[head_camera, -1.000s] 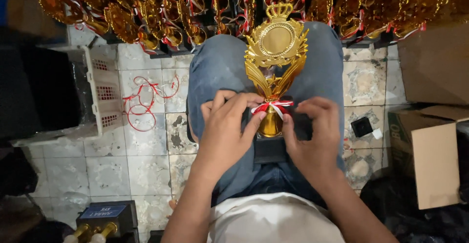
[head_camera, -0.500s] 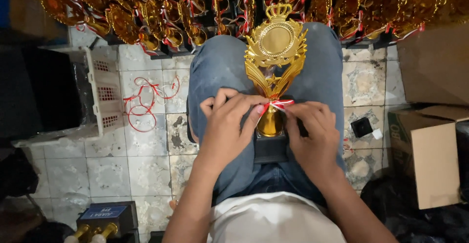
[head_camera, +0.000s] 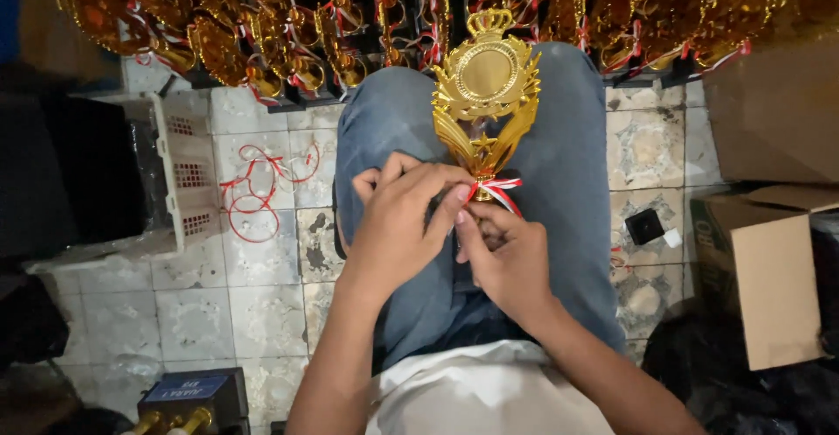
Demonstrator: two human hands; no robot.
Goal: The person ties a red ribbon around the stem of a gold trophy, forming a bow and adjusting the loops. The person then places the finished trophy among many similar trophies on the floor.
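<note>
An open brown carton (head_camera: 769, 278) stands on the floor at the right edge, one flap raised. Above it a bigger plain brown box (head_camera: 773, 116) fills the upper right corner. At the bottom left sits a small dark box (head_camera: 194, 397) with a blue label (head_camera: 175, 389) on top.

The trophy (head_camera: 486, 94) stem and base are hidden by the left hand (head_camera: 398, 225) and right hand (head_camera: 507, 256).
</note>
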